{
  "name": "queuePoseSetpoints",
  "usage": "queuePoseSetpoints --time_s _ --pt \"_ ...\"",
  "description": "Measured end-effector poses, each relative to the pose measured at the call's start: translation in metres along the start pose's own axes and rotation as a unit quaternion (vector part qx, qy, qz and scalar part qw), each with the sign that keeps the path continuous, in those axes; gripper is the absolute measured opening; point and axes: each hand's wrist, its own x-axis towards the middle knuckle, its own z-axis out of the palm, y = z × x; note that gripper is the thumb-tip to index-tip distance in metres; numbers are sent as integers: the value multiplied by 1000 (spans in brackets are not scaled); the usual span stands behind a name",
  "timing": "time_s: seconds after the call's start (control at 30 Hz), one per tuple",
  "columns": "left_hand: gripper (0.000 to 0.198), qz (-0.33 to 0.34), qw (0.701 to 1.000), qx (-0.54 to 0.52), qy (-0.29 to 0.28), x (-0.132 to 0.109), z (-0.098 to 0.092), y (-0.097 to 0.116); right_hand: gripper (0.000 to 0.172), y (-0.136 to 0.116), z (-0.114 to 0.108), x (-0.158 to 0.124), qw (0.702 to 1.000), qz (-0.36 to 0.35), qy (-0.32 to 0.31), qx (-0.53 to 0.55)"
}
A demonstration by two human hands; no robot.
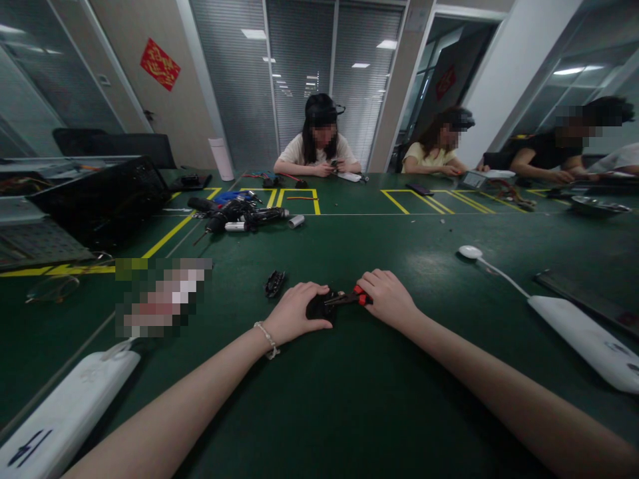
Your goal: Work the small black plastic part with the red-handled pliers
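My left hand (294, 311) is closed around a small black part (320, 307), its thumb and fingers curled about the sides against the green table (369, 399). My right hand (389, 297) grips red-handled pliers (344, 299), whose dark jaws point left and reach the black part. Whether the jaws are clamped on it I cannot tell. Left of my hands, apart from them, lies a black open plastic piece (274, 283) that looks like a housing half.
White long devices lie at the left (70, 412) and right (584, 339). Power drills (227, 216) and silver cylinders (296, 221) lie farther off. A black-fronted box (104, 206) and glasses (54, 287) are at the left. Several people sit across the table.
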Motion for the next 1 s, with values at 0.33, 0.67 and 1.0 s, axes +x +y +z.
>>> queuePoseSetpoints --time_s 0.33,0.67,1.0 --pt "60 5 1000 6 6 1 1 0 22 0 3 1 1000 -2 0 3" --pt "61 3 1000 13 5 -1 -2 4 20 0 3 0 1000 -3 5 7" --pt "60 -2 1000 5 1 0 0 1 20 1 4 0 1000 -2 5 4"
